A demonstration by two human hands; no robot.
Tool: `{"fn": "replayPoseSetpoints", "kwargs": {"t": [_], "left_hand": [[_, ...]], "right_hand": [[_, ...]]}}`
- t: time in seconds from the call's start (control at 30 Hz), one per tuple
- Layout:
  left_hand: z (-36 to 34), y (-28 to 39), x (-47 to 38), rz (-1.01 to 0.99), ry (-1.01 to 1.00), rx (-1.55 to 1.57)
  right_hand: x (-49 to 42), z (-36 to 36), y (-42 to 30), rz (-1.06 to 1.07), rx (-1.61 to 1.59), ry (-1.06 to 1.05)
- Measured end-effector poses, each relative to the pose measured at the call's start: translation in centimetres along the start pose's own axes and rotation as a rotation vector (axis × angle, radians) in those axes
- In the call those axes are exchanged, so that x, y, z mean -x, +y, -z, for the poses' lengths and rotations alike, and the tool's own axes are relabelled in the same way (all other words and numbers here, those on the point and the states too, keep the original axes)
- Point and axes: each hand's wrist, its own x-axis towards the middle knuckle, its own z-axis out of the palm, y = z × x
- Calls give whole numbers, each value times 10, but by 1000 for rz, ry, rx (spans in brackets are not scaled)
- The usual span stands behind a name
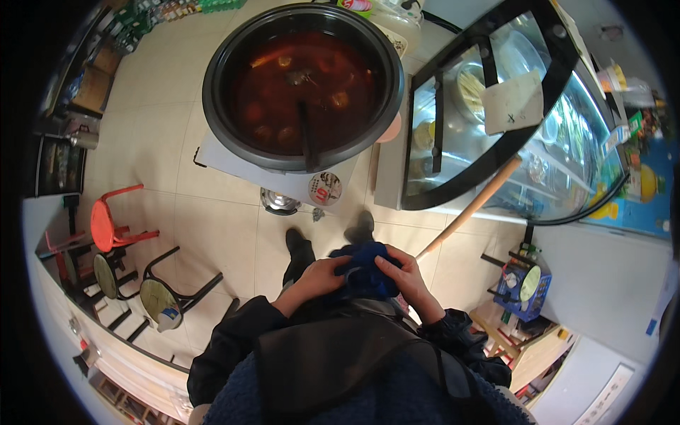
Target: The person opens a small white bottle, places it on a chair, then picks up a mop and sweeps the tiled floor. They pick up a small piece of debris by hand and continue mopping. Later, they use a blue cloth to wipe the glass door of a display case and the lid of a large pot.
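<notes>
Both hands are in front of my waist, gripping one bunched dark blue cloth. My left hand pinches its left side between thumb and fingers. On the opposite side, my right hand has its thumb laid over the cloth. Ahead of me stands a large black pot of dark red broth with pieces of food in it. A dark ladle handle leans out over the near rim, its lower end hidden in the broth.
A wooden pole slants against a glass display case at right. Stools, one red, stand at left. A metal lidded pot sits on the tiled floor below the black pot. A blue crate is at right.
</notes>
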Motion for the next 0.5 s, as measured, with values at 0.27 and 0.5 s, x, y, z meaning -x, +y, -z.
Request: {"fn": "replayPoseSetpoints", "kwargs": {"t": [0.27,0.5], "left_hand": [[-42,29,-35,-2,172,731],[-73,50,-34,73,342,785]], "right_hand": [[-55,58,-6,-111,154,-247],[-100,85,-3,-230,241,-284]]}}
